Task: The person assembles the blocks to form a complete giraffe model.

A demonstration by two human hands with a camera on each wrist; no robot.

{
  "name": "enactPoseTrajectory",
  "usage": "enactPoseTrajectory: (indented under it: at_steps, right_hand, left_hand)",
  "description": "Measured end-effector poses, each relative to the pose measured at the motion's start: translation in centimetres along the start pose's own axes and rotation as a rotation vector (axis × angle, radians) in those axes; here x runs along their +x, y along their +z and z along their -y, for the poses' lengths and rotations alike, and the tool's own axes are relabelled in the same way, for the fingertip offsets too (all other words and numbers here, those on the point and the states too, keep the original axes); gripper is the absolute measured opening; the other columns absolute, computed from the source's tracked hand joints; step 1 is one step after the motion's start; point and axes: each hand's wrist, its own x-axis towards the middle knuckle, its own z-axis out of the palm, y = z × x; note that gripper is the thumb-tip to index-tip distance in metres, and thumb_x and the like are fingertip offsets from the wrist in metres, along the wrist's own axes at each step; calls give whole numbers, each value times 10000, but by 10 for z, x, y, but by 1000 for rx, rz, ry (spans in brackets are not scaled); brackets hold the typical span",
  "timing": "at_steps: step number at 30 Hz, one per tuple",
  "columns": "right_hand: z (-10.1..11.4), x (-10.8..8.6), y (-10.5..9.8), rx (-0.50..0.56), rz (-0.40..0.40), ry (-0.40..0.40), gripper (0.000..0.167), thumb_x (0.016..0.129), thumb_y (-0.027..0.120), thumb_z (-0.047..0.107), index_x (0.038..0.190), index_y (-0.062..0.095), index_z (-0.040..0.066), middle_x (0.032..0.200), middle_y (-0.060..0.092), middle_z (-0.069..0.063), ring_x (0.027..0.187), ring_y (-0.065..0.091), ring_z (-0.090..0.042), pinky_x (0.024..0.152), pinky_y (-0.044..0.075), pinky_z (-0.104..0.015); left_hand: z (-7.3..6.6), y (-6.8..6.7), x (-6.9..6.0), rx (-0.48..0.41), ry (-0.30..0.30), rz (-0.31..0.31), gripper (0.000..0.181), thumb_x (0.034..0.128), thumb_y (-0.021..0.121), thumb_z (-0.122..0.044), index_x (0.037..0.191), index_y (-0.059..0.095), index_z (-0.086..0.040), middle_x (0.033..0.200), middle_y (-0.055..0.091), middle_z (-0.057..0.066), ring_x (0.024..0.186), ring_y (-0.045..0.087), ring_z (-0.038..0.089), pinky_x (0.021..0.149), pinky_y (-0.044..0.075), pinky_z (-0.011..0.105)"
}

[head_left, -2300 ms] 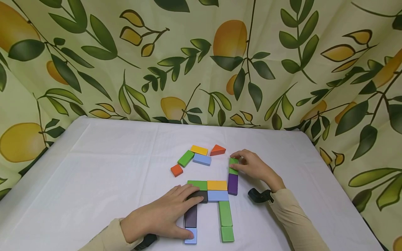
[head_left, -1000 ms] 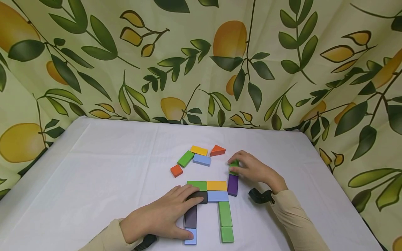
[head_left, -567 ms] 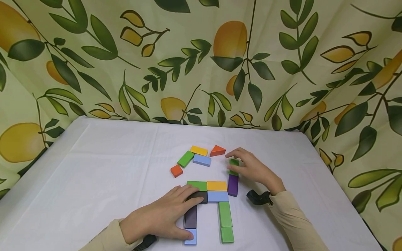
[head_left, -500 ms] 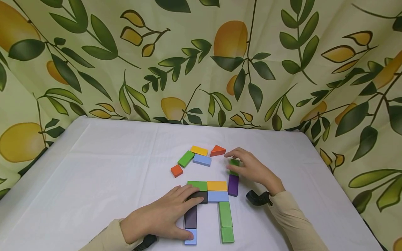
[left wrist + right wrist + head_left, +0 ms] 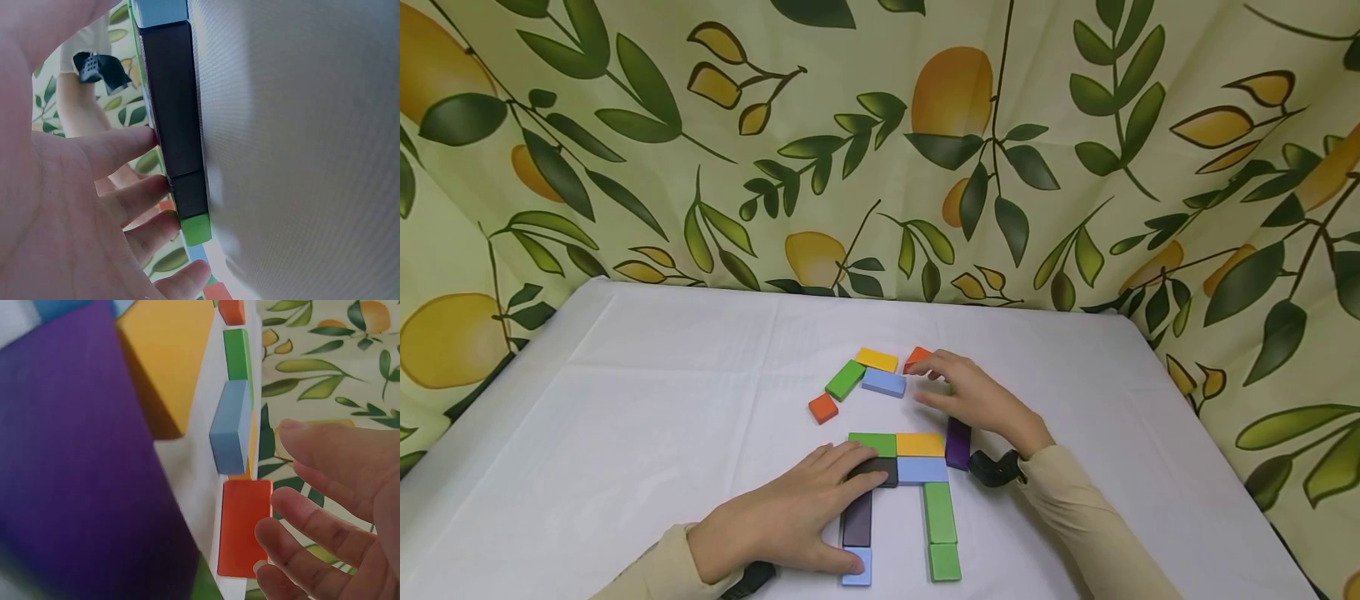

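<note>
My left hand (image 5: 778, 521) rests over the left side of a flat figure of wooden blocks. Its fingertips touch the black block (image 5: 886, 473) and the edge of a green block (image 5: 861, 438), and its thumb lies on a light blue block (image 5: 865, 577). A long dark block (image 5: 857, 525) runs between them. My right hand (image 5: 981, 404) hovers with parted fingers at an orange-red triangular block (image 5: 916, 357), holding nothing. In the right wrist view, the triangle's side (image 5: 240, 528) is close to the fingertips. Below this hand, a green block (image 5: 951, 389) is mostly hidden beyond the purple block (image 5: 958, 446).
Yellow (image 5: 877, 359), blue (image 5: 883, 382), green (image 5: 846, 380) and orange-red square (image 5: 823, 408) blocks lie loose farther back. A yellow block (image 5: 921, 444), a blue block (image 5: 922, 471) and two green blocks (image 5: 940, 512) make up the figure's right side. White cloth (image 5: 662, 375) covers the table.
My right hand has let go of the green block beyond the purple one and moved left to the orange-red triangle. The left hand has kept its place.
</note>
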Motion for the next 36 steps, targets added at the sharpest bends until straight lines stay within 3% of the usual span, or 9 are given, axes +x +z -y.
enactPoseTrajectory:
  at_steps: [10,18,26,36]
  right_hand:
    - [14,17,8,-76,35,-65,324,918,705,179,1216,669,57,1141,647,-39,1071,624,-206,960,534,-396]
    - [21,28,13,-174,55,-83,344,894,735,179,1207,681,46,1179,670,-61,1088,599,-201,1007,505,-392]
    - [21,34,18,-197,80,-81,327,896,729,146,1202,681,42,1221,640,-99,1153,591,-236,1049,491,-406]
    - [23,37,18,-225,114,-43,308,910,685,50,1217,683,37,1195,636,-95,1091,595,-200,1024,508,-380]
  left_hand:
    - [0,0,0,20,7,-11,825,842,676,-613,1503,411,-196,1597,298,30,1506,247,252,1201,280,540]
    - [-1,-1,0,9,7,-7,826,844,672,-618,1506,409,-201,1600,294,25,1506,243,243,1199,281,543]
    - [-1,-1,-1,26,15,-20,818,843,679,-608,1497,422,-189,1589,309,34,1500,257,249,1191,296,542]
    - [-1,-1,-1,18,16,-18,816,846,677,-609,1498,422,-189,1591,306,35,1502,255,256,1192,291,549]
